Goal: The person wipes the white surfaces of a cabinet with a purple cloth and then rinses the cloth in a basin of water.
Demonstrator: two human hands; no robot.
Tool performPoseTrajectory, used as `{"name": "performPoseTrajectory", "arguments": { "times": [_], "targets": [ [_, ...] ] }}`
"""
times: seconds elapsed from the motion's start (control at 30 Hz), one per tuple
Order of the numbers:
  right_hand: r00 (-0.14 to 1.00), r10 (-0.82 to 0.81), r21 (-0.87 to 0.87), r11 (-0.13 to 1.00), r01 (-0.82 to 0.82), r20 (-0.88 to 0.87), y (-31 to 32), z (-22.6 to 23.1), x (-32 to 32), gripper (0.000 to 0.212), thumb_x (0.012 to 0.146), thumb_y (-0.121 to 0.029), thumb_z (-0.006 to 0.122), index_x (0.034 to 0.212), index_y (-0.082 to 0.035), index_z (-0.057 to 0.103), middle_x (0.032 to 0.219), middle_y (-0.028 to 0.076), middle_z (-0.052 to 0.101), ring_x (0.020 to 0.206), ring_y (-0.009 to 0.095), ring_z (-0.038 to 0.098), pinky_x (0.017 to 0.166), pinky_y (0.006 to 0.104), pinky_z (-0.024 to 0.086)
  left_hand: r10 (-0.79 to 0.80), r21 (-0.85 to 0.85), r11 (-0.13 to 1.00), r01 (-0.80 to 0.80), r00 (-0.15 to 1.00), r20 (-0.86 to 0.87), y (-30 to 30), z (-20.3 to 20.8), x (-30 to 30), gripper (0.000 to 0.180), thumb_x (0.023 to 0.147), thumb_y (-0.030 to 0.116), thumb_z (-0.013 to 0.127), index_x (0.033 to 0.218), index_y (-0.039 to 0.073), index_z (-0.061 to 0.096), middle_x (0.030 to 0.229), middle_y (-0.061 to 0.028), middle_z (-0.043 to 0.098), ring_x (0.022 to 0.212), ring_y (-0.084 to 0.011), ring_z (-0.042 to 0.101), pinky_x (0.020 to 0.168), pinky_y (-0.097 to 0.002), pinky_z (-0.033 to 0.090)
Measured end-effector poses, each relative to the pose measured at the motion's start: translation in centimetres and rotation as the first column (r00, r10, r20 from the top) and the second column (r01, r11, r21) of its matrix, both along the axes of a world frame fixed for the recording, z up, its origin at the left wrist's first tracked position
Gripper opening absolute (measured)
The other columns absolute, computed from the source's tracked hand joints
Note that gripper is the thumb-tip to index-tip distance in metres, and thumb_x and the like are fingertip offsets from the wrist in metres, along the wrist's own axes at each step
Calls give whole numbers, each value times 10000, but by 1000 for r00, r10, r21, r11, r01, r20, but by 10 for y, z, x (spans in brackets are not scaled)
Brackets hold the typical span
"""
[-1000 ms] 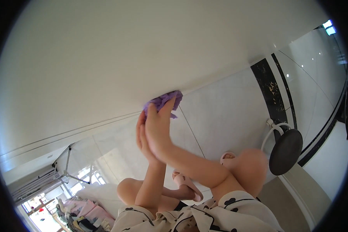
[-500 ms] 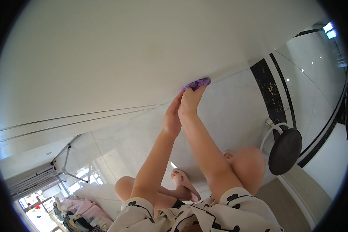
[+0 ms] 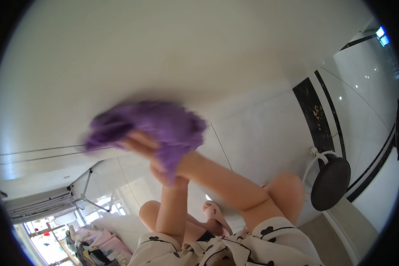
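A purple cloth (image 3: 150,131), blurred by motion, is held up close in front of the camera against the white ceiling and the pale tiled wall. My right hand (image 3: 135,144) reaches up from the lower right and grips the cloth, with fingers closed under it. My left hand (image 3: 164,175) rises straight up from below. It sits just beneath my right wrist, where an end of the cloth hangs over it. The cloth hides its fingers. Both forearms are bare, and a white top with black hearts (image 3: 235,248) shows at the bottom edge.
A round black shower head (image 3: 330,184) in a white ring holder hangs on the wall at the right. Above it runs a black marbled tile band (image 3: 312,111). A rack with clothes (image 3: 91,244) stands at the lower left. Bare knees and a pink slipper (image 3: 213,213) show below my arms.
Both hands and the cloth have come down and left from the seam between wall and ceiling, toward the camera. The cloth now looks much larger and blurred.
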State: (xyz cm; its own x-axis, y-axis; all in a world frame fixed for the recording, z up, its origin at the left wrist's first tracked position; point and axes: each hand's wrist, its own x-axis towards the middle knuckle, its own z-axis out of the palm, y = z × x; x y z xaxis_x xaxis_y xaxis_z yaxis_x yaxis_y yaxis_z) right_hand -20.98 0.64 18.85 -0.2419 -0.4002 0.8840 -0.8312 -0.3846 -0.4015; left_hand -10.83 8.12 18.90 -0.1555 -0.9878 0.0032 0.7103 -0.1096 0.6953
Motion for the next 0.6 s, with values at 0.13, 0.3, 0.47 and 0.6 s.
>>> {"name": "performPoseTrajectory", "arguments": {
  "times": [0.13, 0.3, 0.47, 0.6],
  "targets": [
    [971, -201, -58, 976, 210, 126, -10, -33, -48, 581, 888, -228, 486, 1397, -40, 278, 1408, 242, 271, 1316, 436, 181, 1069, 539, 135, -242, 13, 970, 242, 967, 84, -30, 2, -37, 482, 943, 309, 330, 1315, 18, 428, 1332, -115, 474, 1260, -241, 421, 1046, -373, 317],
    [812, -86, 32, 996, 83, 577, -8, -83, -75, 702, 941, -305, 432, 1423, 43, 58, 1446, 337, -56, 1343, 454, 38, 1069, 571, 54, -139, -142, 952, 270, 798, 586, -14, 6, -60, 435, 961, 232, 354, 1310, -16, 433, 1338, -173, 458, 1284, -272, 396, 1075, -395, 287],
    [877, -107, 98, 993, 69, 468, 6, -43, 10, 587, 908, -302, 444, 1368, 37, 307, 1434, 311, 165, 1328, 434, 168, 1038, 593, 138, 555, -654, 689, 313, 354, 753, -4, 16, -46, 393, 939, 174, 377, 1239, -46, 505, 1351, -205, 419, 1299, -348, 343, 1071, -449, 252],
    [928, 174, 51, 978, -201, 329, 29, 21, 35, 396, 695, -160, 582, 1081, -79, 618, 1256, 34, 494, 1197, 318, 358, 935, 514, 285, 731, -765, 643, 27, 274, 625, 15, 21, -25, 445, 880, 127, 392, 1281, -55, 451, 1392, -257, 297, 1294, -391, 310, 1056, -479, 249]
  ]
}}
